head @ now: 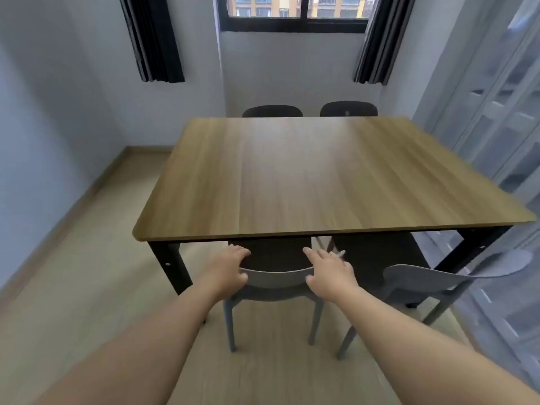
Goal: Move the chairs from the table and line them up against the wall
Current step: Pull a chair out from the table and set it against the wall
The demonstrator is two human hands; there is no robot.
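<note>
Beside table [321, 171], left hand [228, 267], right hand [330, 273] touch chair [277, 277].

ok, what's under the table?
Seats of the left chair and right chair, tucked in; left hand grips the left chair, right hand touches it; tabletop hides the far chairs' seats.

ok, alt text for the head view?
Left hand grips a grey chair by one end of its backrest, right hand lies over the other; it is tucked under a wooden table. A second grey chair stands to its right, two dark chairs opposite.
</note>
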